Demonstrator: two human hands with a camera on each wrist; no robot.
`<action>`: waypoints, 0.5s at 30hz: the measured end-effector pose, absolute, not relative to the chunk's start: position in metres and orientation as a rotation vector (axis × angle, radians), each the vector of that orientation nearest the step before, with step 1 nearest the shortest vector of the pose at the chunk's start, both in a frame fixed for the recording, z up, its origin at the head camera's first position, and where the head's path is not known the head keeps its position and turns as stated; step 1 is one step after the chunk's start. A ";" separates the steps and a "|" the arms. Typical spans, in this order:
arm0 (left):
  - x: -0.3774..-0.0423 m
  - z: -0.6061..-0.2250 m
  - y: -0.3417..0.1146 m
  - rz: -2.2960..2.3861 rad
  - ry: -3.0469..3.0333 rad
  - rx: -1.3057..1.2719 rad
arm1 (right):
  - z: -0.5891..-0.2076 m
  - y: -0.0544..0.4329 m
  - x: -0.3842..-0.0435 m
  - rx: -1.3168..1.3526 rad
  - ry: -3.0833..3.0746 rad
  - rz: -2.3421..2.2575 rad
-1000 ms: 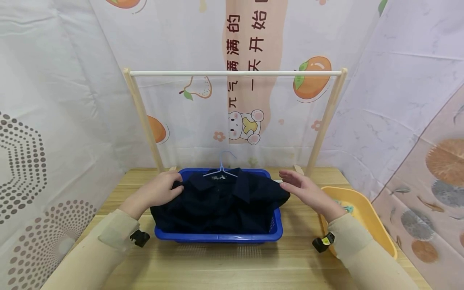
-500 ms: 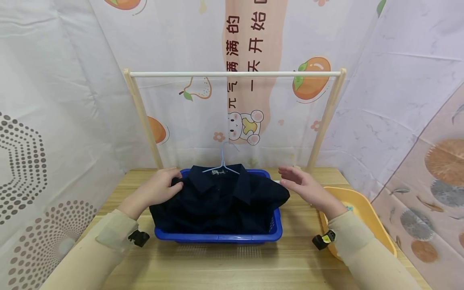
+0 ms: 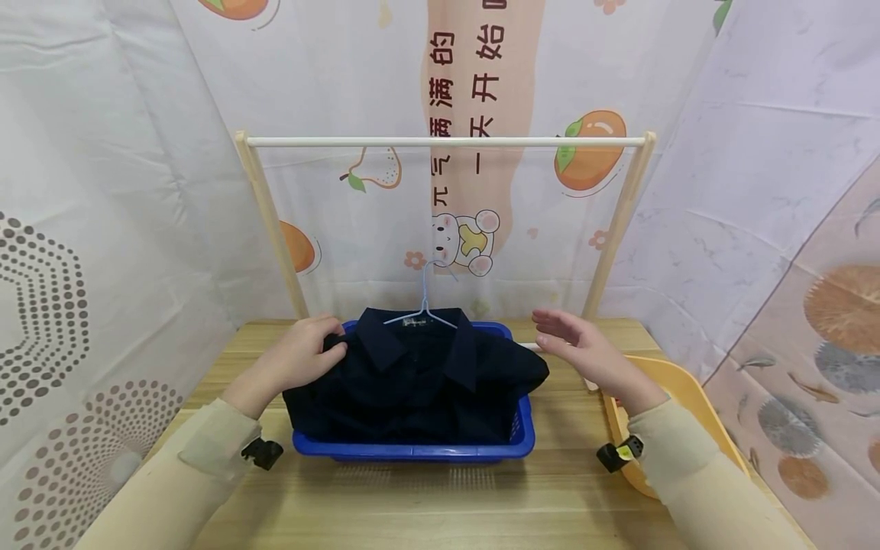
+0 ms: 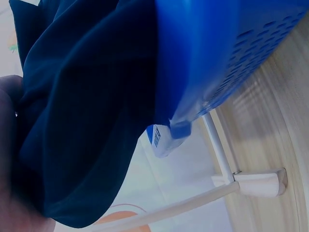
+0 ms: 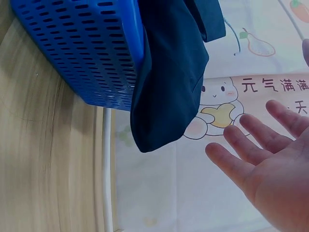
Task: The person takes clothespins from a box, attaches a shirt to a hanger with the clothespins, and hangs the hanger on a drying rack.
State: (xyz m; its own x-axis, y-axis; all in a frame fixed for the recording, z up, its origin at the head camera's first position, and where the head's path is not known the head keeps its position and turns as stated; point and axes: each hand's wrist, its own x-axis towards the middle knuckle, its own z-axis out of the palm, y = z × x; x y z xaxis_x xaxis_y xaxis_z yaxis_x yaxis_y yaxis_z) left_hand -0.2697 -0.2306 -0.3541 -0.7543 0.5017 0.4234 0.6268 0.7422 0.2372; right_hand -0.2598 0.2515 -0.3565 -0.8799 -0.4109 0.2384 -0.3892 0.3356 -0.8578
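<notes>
A dark navy collared shirt [image 3: 412,382] lies bunched in a blue plastic basket [image 3: 412,451], its collar upright. A thin light-blue wire hanger [image 3: 425,294] sits inside the collar, its hook rising above the neck. My left hand [image 3: 299,355] pinches the shirt at its left shoulder; in the left wrist view folds of the cloth [image 4: 96,106] hang beside the basket's side. My right hand [image 3: 584,347] hovers off the shirt's right shoulder, fingers extended and apart from the cloth. In the right wrist view that right hand [image 5: 275,169] shows spread fingers holding nothing.
Behind the basket stands a clothes rack with a white top rail [image 3: 447,141] and light wooden posts [image 3: 626,221]. An orange-yellow bin [image 3: 687,382] sits on the wooden table [image 3: 385,512] at the right, under my right forearm. Printed curtains surround the table.
The shirt's collar and the hanger have risen and the hook stands higher. My left hand has come up slightly, still pinching the shoulder. My right hand has drifted slightly up and right.
</notes>
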 end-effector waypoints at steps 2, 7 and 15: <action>-0.268 -0.353 -0.230 -0.528 -2.607 -0.873 | -0.355 0.252 -0.259 -0.771 2.543 -1.638; -0.265 -0.352 -0.230 -0.535 -2.595 -0.861 | -0.354 0.252 -0.256 -0.789 2.530 -1.664; -0.263 -0.353 -0.231 -0.554 -2.567 -0.867 | -0.352 0.250 -0.252 -0.784 2.517 -1.670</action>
State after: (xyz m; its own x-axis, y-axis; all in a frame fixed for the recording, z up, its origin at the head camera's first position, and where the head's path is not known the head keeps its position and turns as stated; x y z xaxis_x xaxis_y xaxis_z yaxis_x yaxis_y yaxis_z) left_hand -0.2634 -0.2305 -0.3530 -0.7402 0.4881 0.4624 0.6354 0.7327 0.2438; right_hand -0.2516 0.2504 -0.3523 -0.8735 -0.4165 0.2519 -0.3941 0.3014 -0.8682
